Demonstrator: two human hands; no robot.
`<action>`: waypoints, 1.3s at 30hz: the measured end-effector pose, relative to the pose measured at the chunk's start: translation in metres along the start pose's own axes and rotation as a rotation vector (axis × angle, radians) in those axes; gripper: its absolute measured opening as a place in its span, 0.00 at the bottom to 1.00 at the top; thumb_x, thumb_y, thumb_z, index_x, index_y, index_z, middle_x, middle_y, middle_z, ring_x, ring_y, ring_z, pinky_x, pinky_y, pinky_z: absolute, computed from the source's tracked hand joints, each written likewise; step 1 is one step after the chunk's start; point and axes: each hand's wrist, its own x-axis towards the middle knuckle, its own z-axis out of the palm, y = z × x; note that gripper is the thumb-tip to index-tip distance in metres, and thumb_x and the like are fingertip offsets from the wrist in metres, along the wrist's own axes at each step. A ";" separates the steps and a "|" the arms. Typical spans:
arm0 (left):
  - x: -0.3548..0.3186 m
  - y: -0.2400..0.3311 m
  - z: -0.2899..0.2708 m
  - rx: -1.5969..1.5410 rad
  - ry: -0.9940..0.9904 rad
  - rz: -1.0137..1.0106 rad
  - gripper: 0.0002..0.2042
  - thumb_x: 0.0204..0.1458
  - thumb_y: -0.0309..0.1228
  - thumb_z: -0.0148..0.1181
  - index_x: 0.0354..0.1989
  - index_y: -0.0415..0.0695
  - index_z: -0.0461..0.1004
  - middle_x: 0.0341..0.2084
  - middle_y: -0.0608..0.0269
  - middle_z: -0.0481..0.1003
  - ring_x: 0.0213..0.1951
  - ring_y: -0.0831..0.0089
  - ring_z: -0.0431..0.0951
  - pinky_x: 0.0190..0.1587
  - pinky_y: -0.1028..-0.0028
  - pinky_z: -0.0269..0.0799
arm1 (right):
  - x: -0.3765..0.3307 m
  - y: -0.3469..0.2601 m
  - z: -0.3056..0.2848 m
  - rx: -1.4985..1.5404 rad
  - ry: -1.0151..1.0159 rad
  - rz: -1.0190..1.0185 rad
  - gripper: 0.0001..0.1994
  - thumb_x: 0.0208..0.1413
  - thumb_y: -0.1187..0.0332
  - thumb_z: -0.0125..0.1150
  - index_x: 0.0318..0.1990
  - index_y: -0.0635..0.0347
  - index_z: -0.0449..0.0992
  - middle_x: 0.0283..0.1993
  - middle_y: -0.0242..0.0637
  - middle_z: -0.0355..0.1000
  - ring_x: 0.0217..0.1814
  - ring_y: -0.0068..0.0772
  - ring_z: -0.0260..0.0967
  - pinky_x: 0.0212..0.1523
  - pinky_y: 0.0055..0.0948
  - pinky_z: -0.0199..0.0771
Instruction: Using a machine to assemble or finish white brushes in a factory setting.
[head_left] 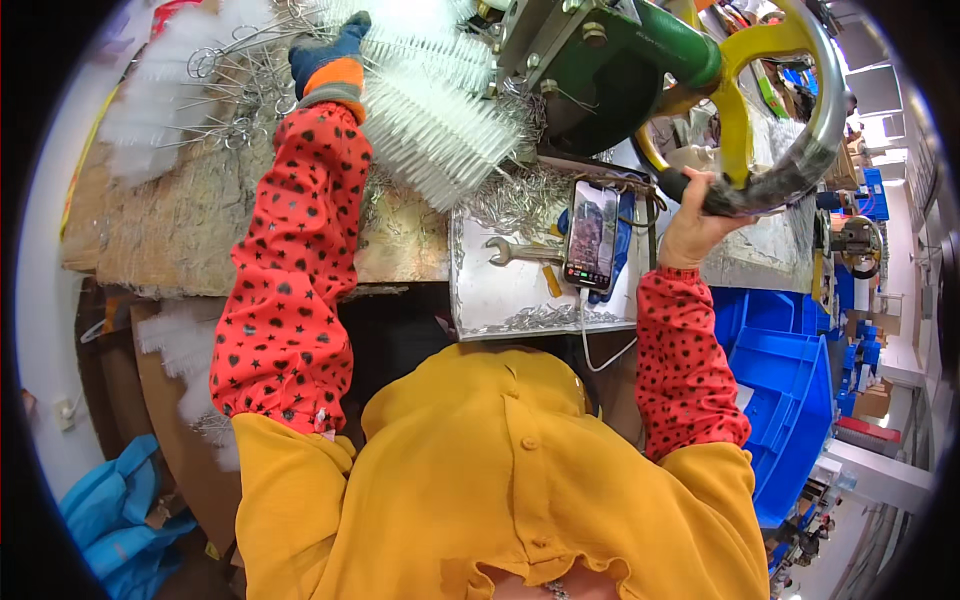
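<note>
Now the gloved left hand (335, 55) closes on white bristle brushes (430, 110) at upper centre, finished ones heaped upper left; bare right hand (700, 205) grips the yellow handwheel's (745, 120) rim, so work looks midway

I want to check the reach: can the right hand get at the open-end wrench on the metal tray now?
Probably yes, once it lets go. The right hand grips the handwheel just above the tray. The wrench lies uncovered beside the phone, with nothing on top of it.
</note>
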 end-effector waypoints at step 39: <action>0.022 -0.037 -0.014 -0.536 -0.048 -0.370 0.35 0.35 0.34 0.67 0.49 0.31 0.55 0.18 0.55 0.75 0.12 0.72 0.68 0.12 0.73 0.59 | 0.282 -0.022 0.027 -0.553 -0.849 0.308 0.13 0.45 0.58 0.55 0.25 0.59 0.68 0.14 0.28 0.61 0.15 0.18 0.58 0.18 0.18 0.57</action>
